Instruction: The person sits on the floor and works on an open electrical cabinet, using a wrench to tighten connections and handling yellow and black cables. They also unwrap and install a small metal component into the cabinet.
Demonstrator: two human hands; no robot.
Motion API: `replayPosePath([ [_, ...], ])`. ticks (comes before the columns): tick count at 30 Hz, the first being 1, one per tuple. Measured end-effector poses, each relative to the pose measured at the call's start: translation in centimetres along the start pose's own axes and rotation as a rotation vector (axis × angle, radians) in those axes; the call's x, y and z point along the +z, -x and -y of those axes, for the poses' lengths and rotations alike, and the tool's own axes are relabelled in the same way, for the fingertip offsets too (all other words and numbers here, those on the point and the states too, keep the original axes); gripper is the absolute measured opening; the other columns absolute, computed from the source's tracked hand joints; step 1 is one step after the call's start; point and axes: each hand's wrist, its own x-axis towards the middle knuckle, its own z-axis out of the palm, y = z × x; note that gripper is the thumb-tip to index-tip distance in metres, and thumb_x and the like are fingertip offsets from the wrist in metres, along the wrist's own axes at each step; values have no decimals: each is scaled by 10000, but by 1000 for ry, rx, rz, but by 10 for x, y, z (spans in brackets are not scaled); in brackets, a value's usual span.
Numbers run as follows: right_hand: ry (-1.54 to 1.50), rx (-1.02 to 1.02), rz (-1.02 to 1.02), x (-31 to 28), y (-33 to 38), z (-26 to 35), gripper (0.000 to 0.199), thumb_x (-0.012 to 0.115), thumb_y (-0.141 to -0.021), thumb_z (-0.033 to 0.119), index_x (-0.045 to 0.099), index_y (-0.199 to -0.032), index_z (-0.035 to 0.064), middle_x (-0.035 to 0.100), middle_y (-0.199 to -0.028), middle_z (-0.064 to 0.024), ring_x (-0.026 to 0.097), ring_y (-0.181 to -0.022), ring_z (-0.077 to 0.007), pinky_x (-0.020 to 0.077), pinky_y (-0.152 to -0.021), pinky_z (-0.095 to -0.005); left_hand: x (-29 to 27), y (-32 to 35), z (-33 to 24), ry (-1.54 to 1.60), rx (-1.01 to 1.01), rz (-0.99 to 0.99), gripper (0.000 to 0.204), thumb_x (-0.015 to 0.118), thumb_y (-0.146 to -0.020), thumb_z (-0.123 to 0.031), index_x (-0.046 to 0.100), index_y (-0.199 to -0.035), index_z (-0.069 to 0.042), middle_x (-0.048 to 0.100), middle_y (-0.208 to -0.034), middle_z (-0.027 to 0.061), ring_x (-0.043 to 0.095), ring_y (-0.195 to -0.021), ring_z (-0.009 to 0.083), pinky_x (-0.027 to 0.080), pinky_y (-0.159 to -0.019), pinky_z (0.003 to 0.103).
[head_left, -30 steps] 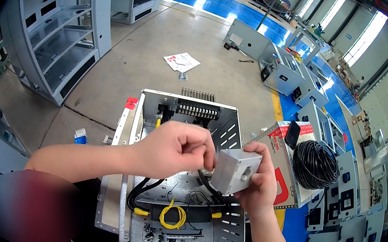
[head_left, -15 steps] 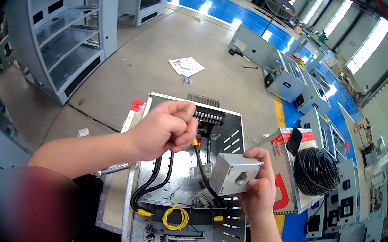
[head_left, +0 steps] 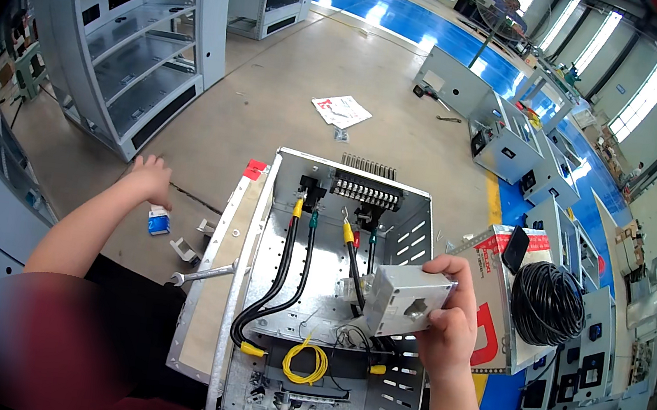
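Observation:
My right hand (head_left: pixel 451 316) grips a square grey current transformer (head_left: pixel 407 302) with an opening through its middle, thumb on its face. It hangs over the right side of an open metal cabinet (head_left: pixel 331 309). Inside the cabinet, black cables (head_left: pixel 286 257) with yellow and green sleeves run down from the far wall, beside a terminal block (head_left: pixel 366 191). A coil of yellow wire (head_left: pixel 305 363) lies nearer to me. My left hand (head_left: pixel 151 182) reaches out past the left side, fingers spread and holding nothing visible, just above a small blue-and-white box (head_left: pixel 159 221).
A wrench (head_left: pixel 205 273) lies on a board (head_left: pixel 207 305) left of the cabinet, near a white bracket (head_left: pixel 185 250). At right a carton (head_left: pixel 491 297) carries a black cable coil (head_left: pixel 548 304) and a phone (head_left: pixel 515 249). A tall cabinet frame (head_left: pixel 136 55) stands at far left.
My left hand has swung from above the cabinet out to the left and down, its curled fingers now spread. My right hand still holds the current transformer. The view has shifted slightly left.

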Motion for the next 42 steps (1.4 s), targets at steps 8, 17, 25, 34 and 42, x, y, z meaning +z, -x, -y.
replayPosePath([
  [8,85,-35,66,2,5,5,529,439,-744,79,489,-1269,39,571,-1033,-51,523,-830,-88,410,-681,-205,-44,28,3,399,183,-202,402,657,-767,-45,648,-1163,28,613,-1271,263,623,-1056,381,519,-851,462],
  [17,89,-50,102,-7,6,-2,512,429,-752,58,528,-1254,40,559,-1054,-34,461,-792,-61,371,-665,-208,82,-12,43,396,-196,135,767,670,-943,-302,360,-1629,-153,350,-1646,286,353,-1528,445,420,-1155,544],
  [25,-26,-90,66,-11,5,-4,512,426,-747,103,518,-1248,64,579,-1029,-52,544,-753,-94,377,-516,-216,93,-8,83,134,-120,-172,737,697,-984,-442,407,-1610,-182,311,-1662,303,401,-1496,485,393,-1180,619],
  [34,-419,-60,-69,-27,-2,-3,451,418,-841,243,487,-1275,144,637,-1130,-87,636,-859,-216,403,-490,-276,88,72,104,399,-553,8,658,688,-952,-359,455,-1529,-143,470,-1499,351,569,-1279,555,481,-1076,606],
  [42,-223,-83,41,-18,-1,-1,324,511,-944,305,519,-1216,127,620,-1043,-61,669,-856,-133,559,-595,-276,-32,95,43,886,177,-1056,159,639,-924,-148,645,-1013,-15,651,-951,123,646,-970,294,512,-829,390],
])
